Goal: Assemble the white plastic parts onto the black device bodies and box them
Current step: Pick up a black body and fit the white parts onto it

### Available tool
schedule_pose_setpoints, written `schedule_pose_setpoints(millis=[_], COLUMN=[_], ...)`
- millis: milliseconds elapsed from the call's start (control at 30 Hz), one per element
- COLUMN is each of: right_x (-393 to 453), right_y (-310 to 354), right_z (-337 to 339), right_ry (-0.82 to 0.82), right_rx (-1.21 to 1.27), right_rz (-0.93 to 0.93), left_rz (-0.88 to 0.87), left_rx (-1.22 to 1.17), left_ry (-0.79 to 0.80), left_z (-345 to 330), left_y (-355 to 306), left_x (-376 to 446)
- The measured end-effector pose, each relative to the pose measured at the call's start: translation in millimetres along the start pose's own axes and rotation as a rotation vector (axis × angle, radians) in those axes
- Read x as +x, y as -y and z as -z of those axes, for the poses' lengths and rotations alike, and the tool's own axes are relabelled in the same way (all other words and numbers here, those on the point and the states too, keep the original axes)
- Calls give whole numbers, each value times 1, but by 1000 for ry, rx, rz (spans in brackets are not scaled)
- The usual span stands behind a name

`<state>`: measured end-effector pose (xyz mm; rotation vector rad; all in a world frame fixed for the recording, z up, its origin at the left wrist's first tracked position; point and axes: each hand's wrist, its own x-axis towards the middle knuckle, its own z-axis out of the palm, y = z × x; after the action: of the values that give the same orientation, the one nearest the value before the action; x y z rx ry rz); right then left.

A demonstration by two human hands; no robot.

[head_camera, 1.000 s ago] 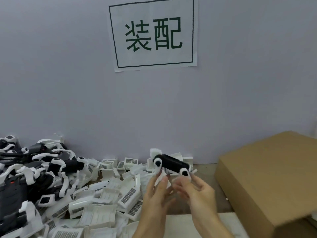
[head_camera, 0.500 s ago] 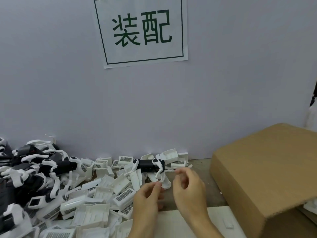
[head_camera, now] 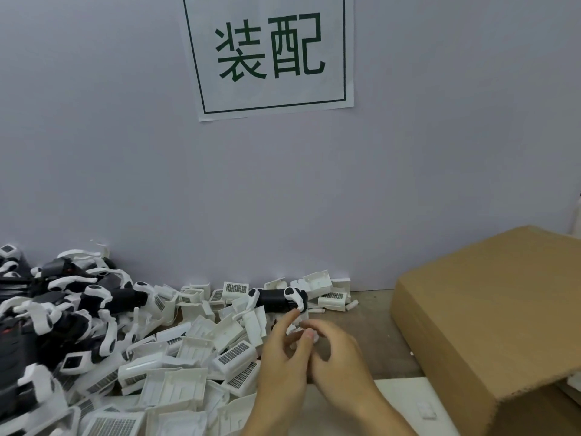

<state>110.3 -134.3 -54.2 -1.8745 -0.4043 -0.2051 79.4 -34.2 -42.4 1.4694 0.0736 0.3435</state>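
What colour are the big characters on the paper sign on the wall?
Dark green, inside a thin dark green border, on the white paper sign; the head view shows it.

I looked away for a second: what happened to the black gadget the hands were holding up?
Both hands let it go: the black device now lies on the white parts near the wall. The left hand and right hand have dropped lower and fiddle with a small white piece. The cardboard box stayed put.

Both hands blur together; whether the right hand (head_camera: 338,357) pinches a small white piece is unclear. The cardboard box (head_camera: 490,325) runs off right, the black-and-white pile (head_camera: 47,319) off left.
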Motion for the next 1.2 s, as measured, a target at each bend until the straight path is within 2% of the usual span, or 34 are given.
schedule_pose_setpoints(millis=[133, 233, 333, 433, 633, 700, 800, 933, 1033, 1200], right_x=[0, 3, 4, 5, 4, 1, -5, -8, -9, -8], right_y=[4, 6, 8, 10, 9, 11, 12, 11, 9, 14], right_z=[1, 6, 11, 14, 18, 18, 17, 6, 1, 0], right_ry=[-134, -238, -106, 7, -141, -172, -101, 49, 68, 31], right_rx=[5, 250, 486, 585, 661, 581, 388, -94, -210, -159], right_rz=[21, -128, -308, -421, -312, -223, -67, 183, 179, 72], left_rz=[-81, -121, -121, -119, -86, -24, 81, 180, 158, 100], left_rx=[40, 57, 99, 130, 132, 23, -120, -245, -289, -237], left_ry=[-107, -161, -100, -9, 28, -16, -72, -139, -172, -123], left_z=[4, 7, 6, 5, 5, 4, 5, 8, 10, 8], left_y=[0, -1, 0, -1, 3, 0, -3, -3, -2, -4], left_x=[3, 3, 2, 1, 2, 2, 3, 5, 6, 3])
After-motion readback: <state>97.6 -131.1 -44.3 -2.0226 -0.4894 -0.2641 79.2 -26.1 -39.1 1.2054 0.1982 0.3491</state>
